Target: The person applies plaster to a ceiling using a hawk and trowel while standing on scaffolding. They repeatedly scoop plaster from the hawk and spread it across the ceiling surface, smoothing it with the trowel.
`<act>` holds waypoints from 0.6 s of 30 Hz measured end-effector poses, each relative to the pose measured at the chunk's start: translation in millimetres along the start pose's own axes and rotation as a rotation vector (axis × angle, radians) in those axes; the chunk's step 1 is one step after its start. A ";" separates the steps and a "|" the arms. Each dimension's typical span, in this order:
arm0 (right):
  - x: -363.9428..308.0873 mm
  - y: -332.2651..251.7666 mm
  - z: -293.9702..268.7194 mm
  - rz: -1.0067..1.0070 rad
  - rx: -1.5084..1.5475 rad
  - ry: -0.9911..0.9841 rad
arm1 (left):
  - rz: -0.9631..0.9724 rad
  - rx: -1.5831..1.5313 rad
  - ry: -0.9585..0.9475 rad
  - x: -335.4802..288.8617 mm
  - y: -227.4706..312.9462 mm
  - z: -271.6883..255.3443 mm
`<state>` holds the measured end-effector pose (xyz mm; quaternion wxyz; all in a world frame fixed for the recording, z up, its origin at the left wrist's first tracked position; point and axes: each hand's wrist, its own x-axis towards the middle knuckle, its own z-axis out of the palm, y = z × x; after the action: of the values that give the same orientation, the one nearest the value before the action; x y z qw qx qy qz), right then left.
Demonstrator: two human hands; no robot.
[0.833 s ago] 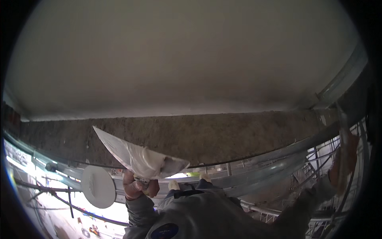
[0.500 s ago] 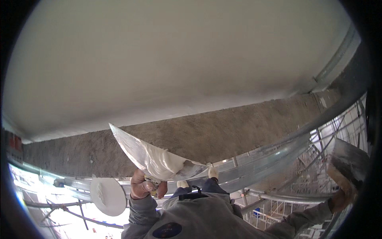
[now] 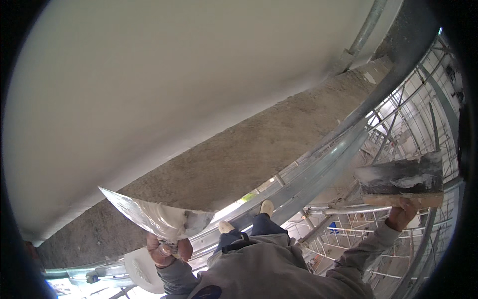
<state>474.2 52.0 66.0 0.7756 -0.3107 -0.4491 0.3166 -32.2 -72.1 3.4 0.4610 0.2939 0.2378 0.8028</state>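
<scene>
Scaffolding (image 3: 343, 211) beyond; white paste (image 3: 167, 218) on broad blade (image 3: 197, 223)

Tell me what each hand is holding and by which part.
Left hand: a wide scraper carrying white paste, held by its handle, beneath the blade. Right hand: a dark, white-smeared blade, held by its wooden edge.

The person's left hand (image 3: 164, 250) and right hand (image 3: 401, 216) are bare, a long grey sleeve (image 3: 359, 250) ending at each wrist. Between the hands show a loose grey top (image 3: 264, 269), a black strap-like band (image 3: 236, 244) at its edge, dark blue trousers (image 3: 266, 226) and pale shoes (image 3: 267, 207); below and right of the left hand is a dark oval patch (image 3: 207, 293)
</scene>
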 end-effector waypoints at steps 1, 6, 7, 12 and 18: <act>0.8 1.7 1.3 -0.010 -0.018 0.004 | -0.012 0.013 -0.029 4.4 -4.9 6.2; 23.6 17.8 -42.5 0.052 -0.022 0.010 | 0.002 0.085 -0.066 24.8 -42.0 48.6; 30.1 16.3 -56.8 0.050 -0.057 0.029 | -0.031 0.063 -0.089 30.3 -50.4 57.4; 53.6 8.3 -99.6 0.025 -0.103 0.116 | -0.089 0.083 -0.200 64.6 -99.1 97.8; 89.6 11.0 -118.7 0.027 -0.061 0.338 | -0.163 0.125 -0.268 87.7 -151.8 134.3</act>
<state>613.4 104.2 54.5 0.8261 -0.3888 -0.3173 0.2565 116.6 90.0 22.4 0.5331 0.4063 0.2469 0.6998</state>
